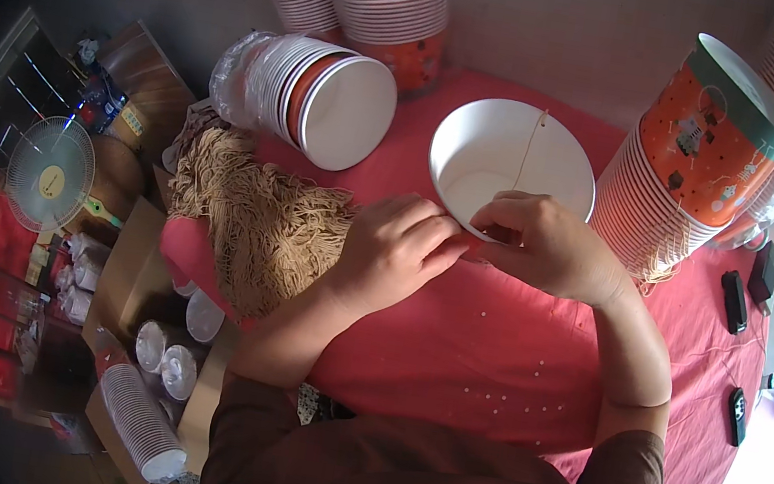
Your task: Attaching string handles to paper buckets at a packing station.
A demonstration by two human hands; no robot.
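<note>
A white-lined paper bucket (475, 145) stands tilted toward me on the red cloth. A thin tan string (528, 153) runs from a hole in its far rim down inside to my right hand. My right hand (549, 242) is closed in a pinch at the near rim, fingers over the inside, where the string reaches it. My left hand (398, 249) grips the near rim from the left, its fingertips close to the right hand's. The fingertips partly hide the string's end. Left of my left hand lies a heap of tan strings (277, 235).
A nested bucket stack (337, 112) lies at the back left. Orange patterned buckets (702, 140) stand stacked at the right, strings hanging beside them. Small white discs (504, 398) dot the red cloth (431, 350). A black remote (736, 415) lies right; a carton (129, 272) and fan (50, 174) stand left.
</note>
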